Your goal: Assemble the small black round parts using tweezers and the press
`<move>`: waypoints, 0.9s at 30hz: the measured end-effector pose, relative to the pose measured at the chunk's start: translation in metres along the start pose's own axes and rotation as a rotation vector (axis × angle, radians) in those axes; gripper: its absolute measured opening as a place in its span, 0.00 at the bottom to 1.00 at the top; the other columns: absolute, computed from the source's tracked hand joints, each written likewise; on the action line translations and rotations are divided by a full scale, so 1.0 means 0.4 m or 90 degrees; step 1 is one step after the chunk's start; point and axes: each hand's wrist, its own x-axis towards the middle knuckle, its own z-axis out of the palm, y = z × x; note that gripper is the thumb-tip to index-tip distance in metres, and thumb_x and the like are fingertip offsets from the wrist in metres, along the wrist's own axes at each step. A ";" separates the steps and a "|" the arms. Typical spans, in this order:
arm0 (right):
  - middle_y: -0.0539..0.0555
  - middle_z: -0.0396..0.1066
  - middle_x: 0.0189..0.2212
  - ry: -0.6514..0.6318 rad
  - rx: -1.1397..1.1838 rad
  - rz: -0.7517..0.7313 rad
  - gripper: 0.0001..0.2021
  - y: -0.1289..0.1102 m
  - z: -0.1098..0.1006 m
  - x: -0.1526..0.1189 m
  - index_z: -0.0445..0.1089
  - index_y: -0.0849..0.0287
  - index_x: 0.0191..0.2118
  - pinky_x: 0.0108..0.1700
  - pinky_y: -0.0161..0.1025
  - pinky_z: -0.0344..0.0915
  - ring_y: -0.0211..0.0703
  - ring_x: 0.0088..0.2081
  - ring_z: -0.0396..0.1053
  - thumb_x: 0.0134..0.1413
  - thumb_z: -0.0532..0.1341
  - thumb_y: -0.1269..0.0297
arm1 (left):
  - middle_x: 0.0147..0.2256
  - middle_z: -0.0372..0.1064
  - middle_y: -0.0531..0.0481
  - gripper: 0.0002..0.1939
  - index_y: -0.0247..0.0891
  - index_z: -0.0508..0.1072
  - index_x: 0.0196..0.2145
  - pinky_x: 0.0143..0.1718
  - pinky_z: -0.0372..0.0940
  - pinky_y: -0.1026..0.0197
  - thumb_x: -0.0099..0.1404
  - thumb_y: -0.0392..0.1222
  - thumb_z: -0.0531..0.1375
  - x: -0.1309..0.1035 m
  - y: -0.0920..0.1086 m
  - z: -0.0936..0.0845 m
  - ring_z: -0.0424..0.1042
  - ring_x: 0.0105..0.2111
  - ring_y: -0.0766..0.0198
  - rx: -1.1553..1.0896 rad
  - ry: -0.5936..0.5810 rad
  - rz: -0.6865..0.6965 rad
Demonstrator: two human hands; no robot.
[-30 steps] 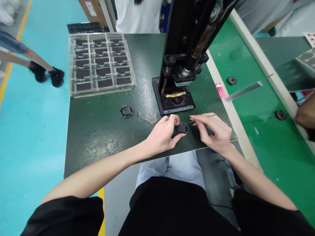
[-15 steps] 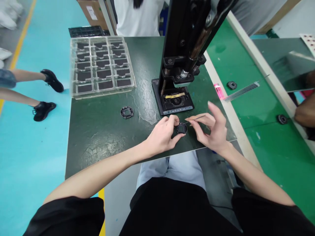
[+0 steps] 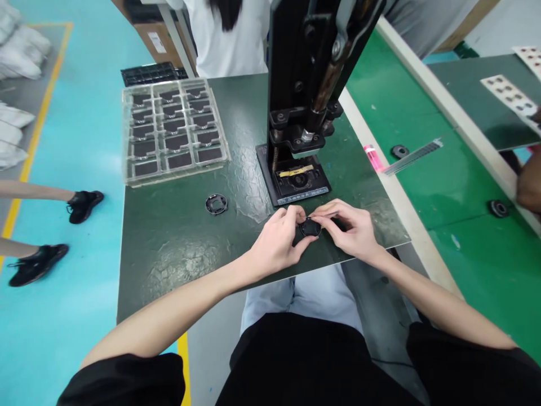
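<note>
My left hand pinches a small round black plastic part by its edge, just above the green tabletop near its front edge. At the part's upper rim, my right hand is closed on a thin metal tool that looks like tweezers. The tool's tip is hidden by my fingers. A similar round black ring-shaped part lies on the table to the left. Just beyond my hands stands a black hand press with yellow tape on its base.
A clear compartment tray of dark flat pieces sits at the back left. Along the right runs a green conveyor belt carrying black round parts and a bundle of thin strips. People are nearby.
My right hand's raised fingers have folded in, and it has moved left against the round part. My left hand keeps its grip. The view has shifted slightly, and the walker's legs moved left.
</note>
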 end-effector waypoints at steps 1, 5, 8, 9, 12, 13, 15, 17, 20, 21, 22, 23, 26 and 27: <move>0.53 0.80 0.34 0.001 0.010 0.007 0.05 0.004 0.001 -0.002 0.75 0.57 0.33 0.41 0.41 0.77 0.43 0.38 0.79 0.61 0.66 0.71 | 0.40 0.71 0.49 0.21 0.41 0.59 0.47 0.41 0.74 0.55 0.66 0.45 0.67 0.000 0.000 0.000 0.74 0.42 0.57 0.001 0.001 -0.001; 0.54 0.79 0.33 0.002 0.016 0.047 0.09 0.015 -0.001 -0.007 0.73 0.57 0.29 0.39 0.40 0.75 0.43 0.37 0.79 0.62 0.65 0.70 | 0.40 0.71 0.50 0.22 0.41 0.59 0.46 0.41 0.73 0.56 0.64 0.43 0.69 0.000 0.001 -0.001 0.74 0.41 0.58 0.012 0.009 0.002; 0.54 0.78 0.32 -0.023 0.002 0.045 0.08 0.014 -0.003 -0.007 0.73 0.57 0.31 0.37 0.40 0.73 0.42 0.35 0.77 0.63 0.64 0.70 | 0.40 0.71 0.50 0.21 0.42 0.59 0.46 0.41 0.73 0.58 0.65 0.42 0.68 0.000 0.002 -0.002 0.74 0.41 0.59 0.007 0.005 0.001; 0.53 0.77 0.32 -0.031 -0.004 0.040 0.07 0.013 -0.004 -0.007 0.74 0.57 0.32 0.36 0.40 0.73 0.41 0.35 0.76 0.63 0.63 0.70 | 0.40 0.71 0.50 0.21 0.42 0.59 0.47 0.41 0.73 0.58 0.66 0.42 0.67 0.000 0.002 -0.002 0.75 0.42 0.59 0.002 0.002 0.000; 0.53 0.77 0.32 -0.041 -0.019 0.034 0.07 0.012 -0.002 -0.004 0.73 0.57 0.33 0.35 0.39 0.72 0.41 0.34 0.75 0.64 0.62 0.69 | 0.40 0.71 0.50 0.20 0.42 0.59 0.47 0.40 0.72 0.59 0.66 0.43 0.67 0.001 0.004 -0.003 0.75 0.42 0.59 -0.005 0.002 0.002; 0.53 0.76 0.31 -0.041 -0.024 0.034 0.07 0.013 0.000 -0.003 0.72 0.57 0.32 0.35 0.39 0.72 0.41 0.34 0.75 0.64 0.62 0.69 | 0.40 0.71 0.50 0.20 0.42 0.59 0.46 0.40 0.72 0.59 0.66 0.43 0.66 0.001 0.004 -0.003 0.75 0.41 0.59 -0.004 0.004 0.002; 0.53 0.76 0.30 -0.041 -0.029 0.040 0.09 0.014 0.007 -0.001 0.71 0.58 0.30 0.34 0.38 0.71 0.40 0.33 0.75 0.64 0.63 0.68 | 0.39 0.71 0.51 0.20 0.42 0.59 0.45 0.40 0.72 0.59 0.66 0.44 0.67 0.002 0.004 -0.002 0.76 0.40 0.59 -0.003 0.008 0.001; 0.53 0.76 0.30 -0.035 -0.010 0.048 0.09 0.012 0.013 0.001 0.71 0.58 0.30 0.34 0.38 0.72 0.40 0.32 0.75 0.64 0.64 0.67 | 0.38 0.71 0.52 0.20 0.42 0.59 0.45 0.40 0.72 0.59 0.65 0.44 0.67 0.003 0.002 -0.002 0.76 0.39 0.60 -0.001 0.008 -0.001; 0.53 0.78 0.33 0.065 0.050 0.026 0.07 -0.010 0.005 0.008 0.72 0.57 0.34 0.35 0.38 0.74 0.40 0.33 0.77 0.66 0.62 0.67 | 0.38 0.71 0.52 0.21 0.42 0.59 0.44 0.40 0.72 0.59 0.64 0.45 0.68 0.002 -0.001 -0.002 0.76 0.38 0.60 0.014 0.013 -0.004; 0.54 0.79 0.34 0.115 0.049 0.002 0.06 -0.021 -0.008 0.011 0.73 0.57 0.36 0.36 0.39 0.75 0.41 0.35 0.78 0.67 0.60 0.68 | 0.38 0.71 0.51 0.21 0.42 0.59 0.44 0.40 0.73 0.59 0.64 0.45 0.69 0.001 -0.002 -0.002 0.76 0.38 0.60 0.021 0.017 -0.002; 0.55 0.79 0.35 0.164 0.023 -0.025 0.07 -0.032 -0.027 0.012 0.74 0.57 0.38 0.38 0.40 0.76 0.42 0.37 0.78 0.68 0.58 0.69 | 0.38 0.71 0.51 0.21 0.42 0.59 0.43 0.39 0.73 0.59 0.64 0.44 0.69 -0.001 -0.003 -0.003 0.76 0.37 0.60 0.028 0.021 0.002; 0.55 0.80 0.37 0.210 -0.028 -0.048 0.08 -0.042 -0.053 0.012 0.74 0.56 0.41 0.42 0.42 0.76 0.43 0.40 0.79 0.69 0.57 0.69 | 0.38 0.71 0.51 0.21 0.42 0.59 0.43 0.38 0.73 0.59 0.63 0.44 0.69 -0.003 -0.004 -0.003 0.75 0.37 0.60 0.033 0.026 0.006; 0.57 0.80 0.44 0.348 -0.230 -0.063 0.10 -0.048 -0.163 -0.002 0.75 0.55 0.47 0.53 0.49 0.74 0.47 0.48 0.78 0.68 0.57 0.68 | 0.37 0.72 0.51 0.21 0.42 0.61 0.44 0.37 0.73 0.60 0.62 0.40 0.70 -0.008 -0.012 -0.001 0.75 0.36 0.61 0.035 0.045 0.007; 0.58 0.80 0.45 0.394 -0.277 -0.048 0.10 -0.039 -0.206 -0.009 0.74 0.55 0.49 0.53 0.49 0.74 0.48 0.48 0.78 0.68 0.57 0.66 | 0.37 0.72 0.51 0.21 0.42 0.61 0.44 0.37 0.73 0.61 0.62 0.40 0.70 -0.008 -0.017 0.000 0.75 0.35 0.61 0.033 0.054 0.003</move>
